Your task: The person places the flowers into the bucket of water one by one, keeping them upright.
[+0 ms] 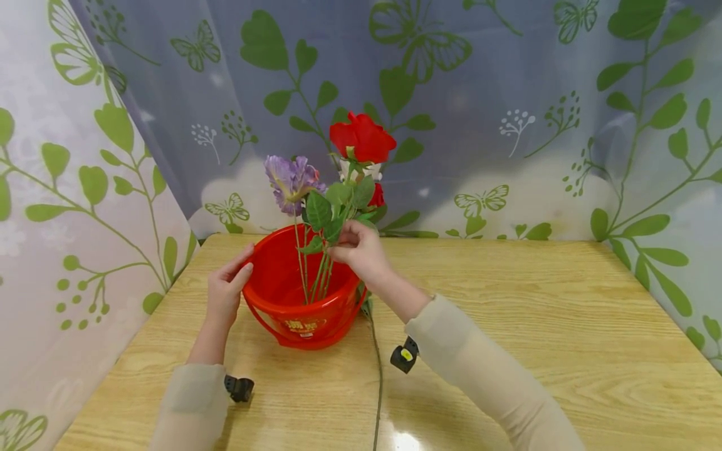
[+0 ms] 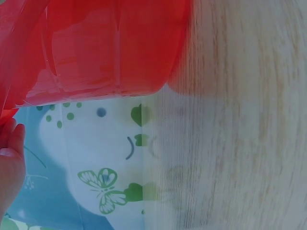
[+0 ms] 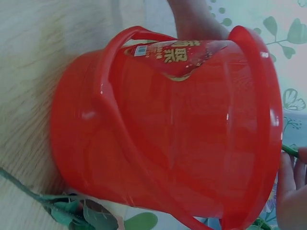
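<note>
A red plastic bucket (image 1: 282, 319) stands upright on the table, its handle hanging down the near side. My left hand (image 1: 224, 294) rests against the left of its rim, fingers fairly straight; in the left wrist view only part of that hand (image 2: 10, 163) shows. Above the bucket's right side, my right hand (image 1: 363, 254) pinches the green stem of a flower among the leaves, under a large red rose (image 1: 363, 138). In the right wrist view this hand (image 3: 293, 201) is partly cut off. A purple flower (image 1: 290, 181) leans left, its stem inside the bucket.
A long stem (image 1: 378, 382) lies on the wooden table (image 1: 507, 300) right of the bucket, with leaves (image 3: 76, 213) beside the bucket's base. White and smaller red blooms (image 1: 376, 195) show behind the rose. A patterned curtain (image 1: 468, 144) hangs behind the table.
</note>
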A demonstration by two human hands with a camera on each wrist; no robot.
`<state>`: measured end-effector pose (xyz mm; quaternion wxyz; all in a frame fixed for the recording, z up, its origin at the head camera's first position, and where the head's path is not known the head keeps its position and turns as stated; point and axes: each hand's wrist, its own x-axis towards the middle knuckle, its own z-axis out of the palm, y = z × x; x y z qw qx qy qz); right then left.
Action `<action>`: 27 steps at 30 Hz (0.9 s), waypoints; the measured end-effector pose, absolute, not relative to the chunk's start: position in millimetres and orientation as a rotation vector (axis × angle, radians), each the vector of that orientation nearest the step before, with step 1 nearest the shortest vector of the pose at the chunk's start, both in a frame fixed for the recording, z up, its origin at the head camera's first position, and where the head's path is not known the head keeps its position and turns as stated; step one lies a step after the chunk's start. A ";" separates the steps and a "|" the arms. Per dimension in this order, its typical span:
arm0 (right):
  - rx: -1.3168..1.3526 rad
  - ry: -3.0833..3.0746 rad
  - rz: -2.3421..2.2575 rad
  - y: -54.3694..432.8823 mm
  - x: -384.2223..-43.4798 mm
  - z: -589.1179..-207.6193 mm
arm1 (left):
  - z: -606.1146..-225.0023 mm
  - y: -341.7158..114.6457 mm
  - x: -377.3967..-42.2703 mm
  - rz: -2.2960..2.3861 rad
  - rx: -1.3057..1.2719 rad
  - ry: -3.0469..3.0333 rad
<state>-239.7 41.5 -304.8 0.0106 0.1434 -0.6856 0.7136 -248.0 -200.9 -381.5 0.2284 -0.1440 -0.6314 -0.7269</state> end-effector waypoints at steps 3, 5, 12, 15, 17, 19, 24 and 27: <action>0.490 -2.238 2.097 39.9 -241.0 -307.1 | -381.6 -200.9 -248.2 -1.992 -0.392 -1.747; 0.516 -2.305 2.000 38.9 -242.0 -308.9 | -381.6 -201.1 -248.3 -1.991 -0.391 -1.752; 0.546 -2.562 1.645 36.2 -243.4 -311.4 | -382.5 -201.0 -248.8 -2.002 -0.399 -1.743; 0.561 -2.612 1.534 34.7 -242.5 -310.9 | -383.0 -201.4 -248.9 -2.008 -0.408 -1.732; 0.561 -2.623 1.499 33.8 -241.7 -310.4 | -383.2 -201.5 -249.1 -2.011 -0.416 -1.725; 0.561 -2.631 1.482 33.1 -240.8 -310.2 | -383.5 -201.6 -249.3 -2.014 -0.426 -1.713; 0.543 -2.639 1.484 31.4 -238.3 -309.0 | -383.8 -201.5 -249.3 -2.018 -0.435 -1.696; 0.540 -2.625 1.546 31.4 -237.2 -309.0 | -383.5 -201.4 -249.1 -2.019 -0.432 -1.697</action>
